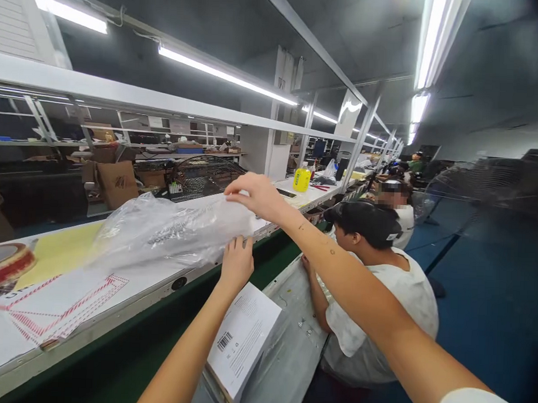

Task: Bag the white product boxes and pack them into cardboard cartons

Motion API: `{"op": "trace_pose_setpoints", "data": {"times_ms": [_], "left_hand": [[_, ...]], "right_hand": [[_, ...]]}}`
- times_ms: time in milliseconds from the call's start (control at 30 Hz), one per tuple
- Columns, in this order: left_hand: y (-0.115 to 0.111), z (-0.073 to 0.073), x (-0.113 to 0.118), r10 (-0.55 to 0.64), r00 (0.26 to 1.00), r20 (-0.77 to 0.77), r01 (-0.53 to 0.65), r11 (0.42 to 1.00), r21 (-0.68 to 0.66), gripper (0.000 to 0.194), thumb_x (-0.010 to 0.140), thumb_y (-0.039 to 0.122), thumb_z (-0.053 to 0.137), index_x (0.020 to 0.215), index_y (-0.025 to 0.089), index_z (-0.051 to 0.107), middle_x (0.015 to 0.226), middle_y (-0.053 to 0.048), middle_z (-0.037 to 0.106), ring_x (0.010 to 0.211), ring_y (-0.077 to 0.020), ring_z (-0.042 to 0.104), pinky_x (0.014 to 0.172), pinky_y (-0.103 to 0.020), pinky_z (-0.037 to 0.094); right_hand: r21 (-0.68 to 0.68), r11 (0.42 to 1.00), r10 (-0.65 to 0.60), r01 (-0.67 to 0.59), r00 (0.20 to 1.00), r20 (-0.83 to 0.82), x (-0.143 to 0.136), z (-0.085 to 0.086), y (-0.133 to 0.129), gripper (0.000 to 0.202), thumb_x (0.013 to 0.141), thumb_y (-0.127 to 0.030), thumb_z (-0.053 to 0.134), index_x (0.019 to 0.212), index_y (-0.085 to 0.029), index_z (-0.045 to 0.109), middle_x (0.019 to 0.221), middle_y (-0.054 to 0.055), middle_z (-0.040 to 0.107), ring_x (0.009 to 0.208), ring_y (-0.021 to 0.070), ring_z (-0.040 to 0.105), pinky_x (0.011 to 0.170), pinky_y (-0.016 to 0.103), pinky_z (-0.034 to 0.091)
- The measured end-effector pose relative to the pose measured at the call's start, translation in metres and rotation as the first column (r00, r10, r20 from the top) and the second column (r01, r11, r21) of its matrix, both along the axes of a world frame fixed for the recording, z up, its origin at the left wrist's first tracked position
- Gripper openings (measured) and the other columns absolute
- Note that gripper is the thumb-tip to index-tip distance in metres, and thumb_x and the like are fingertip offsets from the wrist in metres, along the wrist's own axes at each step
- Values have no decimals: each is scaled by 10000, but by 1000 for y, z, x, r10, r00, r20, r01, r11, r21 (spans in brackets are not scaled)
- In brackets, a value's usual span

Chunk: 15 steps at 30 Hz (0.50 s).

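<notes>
A clear plastic bag [175, 227] with dark printing lies along the white shelf above the green belt. My right hand [255, 195] pinches its far right end from above, thumb and fingers together on the film. Lower down, my left hand [238, 259] has its fingers curled over the bag's near edge. Whether anything is inside the bag, I cannot make out. Just below my left hand, a white box [244, 336] with a barcode and small print rests tilted at the bench's edge.
A roll of tape [6, 266] and a yellow sheet [66, 250] lie on the shelf at left. Further along stands a yellow bottle [302, 178]. A co-worker in a black cap [363, 222] sits close on the right, with a large fan [481, 185] beyond.
</notes>
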<state>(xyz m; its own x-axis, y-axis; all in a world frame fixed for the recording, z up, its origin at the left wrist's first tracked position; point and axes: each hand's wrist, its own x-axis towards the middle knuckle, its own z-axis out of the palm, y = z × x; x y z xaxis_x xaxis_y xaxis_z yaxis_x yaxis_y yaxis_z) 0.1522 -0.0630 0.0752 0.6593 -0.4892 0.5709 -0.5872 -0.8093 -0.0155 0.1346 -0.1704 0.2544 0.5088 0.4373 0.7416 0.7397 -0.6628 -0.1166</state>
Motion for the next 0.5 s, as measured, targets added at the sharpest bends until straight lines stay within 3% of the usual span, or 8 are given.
{"op": "trace_pose_setpoints", "data": {"times_ms": [167, 267, 367, 433, 467, 500], "left_hand": [[0, 10, 5, 72, 996, -44, -71, 997, 31, 438, 919, 131, 388, 1328, 98, 543, 1175, -188, 639, 1038, -338, 621, 879, -443, 482], [7, 13, 9, 73, 996, -59, -68, 994, 89, 435, 910, 134, 368, 1301, 73, 550, 1153, -214, 656, 1045, -367, 636, 875, -450, 480], [14, 14, 22, 65, 987, -145, -50, 994, 101, 435, 938, 193, 309, 1275, 37, 535, 1042, -247, 687, 955, -403, 669, 830, -480, 486], [15, 15, 32, 17, 964, -266, -27, 999, -32, 424, 958, 291, 322, 1287, 108, 515, 1024, -203, 706, 957, -413, 671, 827, -504, 489], [15, 18, 36, -45, 938, -344, -22, 982, -186, 391, 946, 358, 393, 1258, 165, 531, 1011, -160, 716, 986, -419, 664, 832, -513, 491], [15, 21, 39, -143, 901, -410, -22, 928, -372, 354, 910, 412, 492, 1197, 217, 560, 989, -114, 722, 1020, -422, 654, 836, -512, 496]], "right_hand": [[-12, 1000, 5, -1, 942, 336, -24, 0, -7, 223, 1007, -165, 487, 1047, -154, 706, 969, 59, 684, 950, 159, 598, 876, 284, 481], [84, 968, -249, 235, 889, 383, -45, -2, -1, 326, 1016, -104, 372, 1158, -162, 659, 1028, 66, 625, 968, 132, 589, 872, 242, 502], [205, 874, -486, 441, 801, 349, -56, 0, 4, 407, 987, -67, 312, 1225, -177, 624, 1079, 48, 617, 996, 99, 599, 788, 162, 501], [262, 852, -522, 453, 770, 367, -65, 4, 3, 495, 1023, -148, 180, 1214, -194, 634, 1079, -9, 643, 1033, 52, 599, 811, 114, 459], [283, 856, -514, 433, 767, 383, -72, 7, 2, 553, 1036, -215, 112, 1204, -194, 639, 1062, -36, 656, 1016, 30, 600, 837, 113, 440], [317, 858, -506, 403, 767, 395, -81, 10, -2, 593, 1043, -285, 76, 1194, -187, 641, 1031, -53, 668, 963, 12, 602, 852, 120, 432]]}}
